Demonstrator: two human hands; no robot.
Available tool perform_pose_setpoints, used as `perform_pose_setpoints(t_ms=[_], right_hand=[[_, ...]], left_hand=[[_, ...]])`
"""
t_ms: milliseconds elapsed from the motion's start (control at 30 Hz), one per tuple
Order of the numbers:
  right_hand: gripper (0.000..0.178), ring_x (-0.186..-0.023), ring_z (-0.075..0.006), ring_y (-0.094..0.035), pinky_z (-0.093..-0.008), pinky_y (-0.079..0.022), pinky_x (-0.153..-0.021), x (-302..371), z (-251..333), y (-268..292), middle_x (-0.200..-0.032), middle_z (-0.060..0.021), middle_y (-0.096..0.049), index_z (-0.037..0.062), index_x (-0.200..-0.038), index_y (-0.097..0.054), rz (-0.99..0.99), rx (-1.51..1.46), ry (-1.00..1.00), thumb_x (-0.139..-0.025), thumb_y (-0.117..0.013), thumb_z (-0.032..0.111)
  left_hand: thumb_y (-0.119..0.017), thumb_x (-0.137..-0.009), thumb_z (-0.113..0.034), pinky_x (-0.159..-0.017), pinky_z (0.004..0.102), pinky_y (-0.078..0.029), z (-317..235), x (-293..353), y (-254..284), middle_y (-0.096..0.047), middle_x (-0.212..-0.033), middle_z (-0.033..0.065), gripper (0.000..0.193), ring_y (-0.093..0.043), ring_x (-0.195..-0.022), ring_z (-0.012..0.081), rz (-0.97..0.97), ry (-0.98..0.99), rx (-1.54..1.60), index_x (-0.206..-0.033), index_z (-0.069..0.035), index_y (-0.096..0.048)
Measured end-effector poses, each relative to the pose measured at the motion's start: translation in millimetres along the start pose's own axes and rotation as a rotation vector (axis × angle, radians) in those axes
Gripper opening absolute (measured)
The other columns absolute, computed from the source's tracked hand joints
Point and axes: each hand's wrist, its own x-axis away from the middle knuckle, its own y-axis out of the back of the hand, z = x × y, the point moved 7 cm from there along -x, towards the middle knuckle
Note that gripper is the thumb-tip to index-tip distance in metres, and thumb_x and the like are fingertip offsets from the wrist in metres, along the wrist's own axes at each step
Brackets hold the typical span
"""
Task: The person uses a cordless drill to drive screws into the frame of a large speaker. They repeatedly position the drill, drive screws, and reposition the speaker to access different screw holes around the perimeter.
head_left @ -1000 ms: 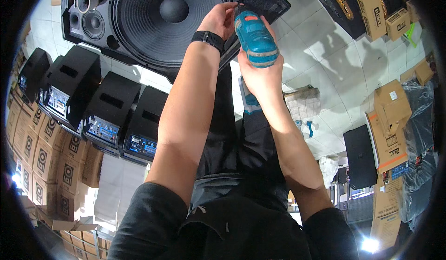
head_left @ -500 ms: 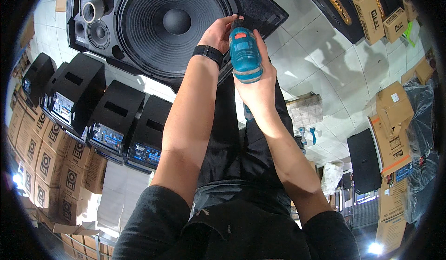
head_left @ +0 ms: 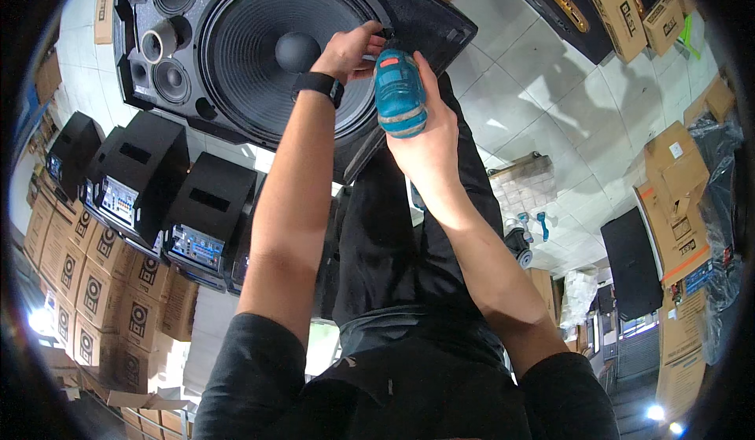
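Note:
My right hand (head_left: pixel 432 143) is wrapped round a teal cordless drill (head_left: pixel 401 98), with its nose pointing down at the rim of a large black woofer (head_left: pixel 248 55). The woofer is set in a black speaker cabinet (head_left: pixel 432 17) that lies face up before me. Beside the drill's nose, my left hand (head_left: pixel 351 51) has its fingers curled together over the woofer's edge. Whatever they pinch, if anything, is too small to make out. A black watch (head_left: pixel 318 86) circles my left wrist. The drill's body hides its bit.
A roll of tape (head_left: pixel 167 34) rests on the cabinet near a smaller driver (head_left: pixel 171 81). Black speakers (head_left: pixel 204 192) with control panels stand to the left, by stacked cartons (head_left: pixel 98 298). At right are small boxes (head_left: pixel 616 15), opened cardboard (head_left: pixel 676 180) and blue-handled tools (head_left: pixel 543 224) on the tiled floor.
My left hand has shifted slightly left, its fingers drawn a little away from the drill's nose. The drill in my right hand has also moved slightly left. The whole view has turned slightly.

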Motion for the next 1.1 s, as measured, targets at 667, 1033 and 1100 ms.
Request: perform_pose_setpoints(t_ms=[667, 1033, 1100], right_hand=[[0.096, -0.118, -0.0469, -0.068, -0.0523, -0.056, -0.1, 1, 5, 0, -0.128, -0.0281, -0.069, 0.0136, -0.161, -0.036, 0.029, 0.002, -0.072, -0.078, -0.082, 0.009], [0.1, -0.116, -0.0382, -0.072, -0.0459, -0.056, -0.103, 1, 5, -2, -0.132, -0.0255, -0.067, 0.0121, -0.162, -0.033, 0.067, -0.025, -0.079, -0.075, -0.08, -0.007], [0.099, -0.116, -0.0382, -0.072, -0.0459, -0.056, -0.103, -1, 6, -2, -0.131, -0.0253, -0.068, 0.0119, -0.162, -0.033, 0.056, -0.041, -0.067, -0.075, -0.078, -0.008]], left_hand=[[-0.057, -0.098, -0.066, -0.047, 0.0271, -0.058, -32, -53, -21, -0.06, -0.066, -0.0046, 0.055, -0.059, -0.052, 0.0096, 0.322, 0.289, -0.789, -0.074, -0.016, -0.063], [-0.064, -0.096, -0.064, -0.058, 0.0331, -0.065, -33, -52, -23, -0.065, -0.081, 0.0038, 0.053, -0.067, -0.064, 0.0163, 0.337, 0.421, -0.73, -0.086, -0.012, -0.066], [-0.065, -0.095, -0.064, -0.06, 0.0336, -0.066, -32, -55, -24, -0.065, -0.081, 0.0035, 0.053, -0.068, -0.066, 0.0164, 0.353, 0.435, -0.723, -0.085, -0.012, -0.065]])
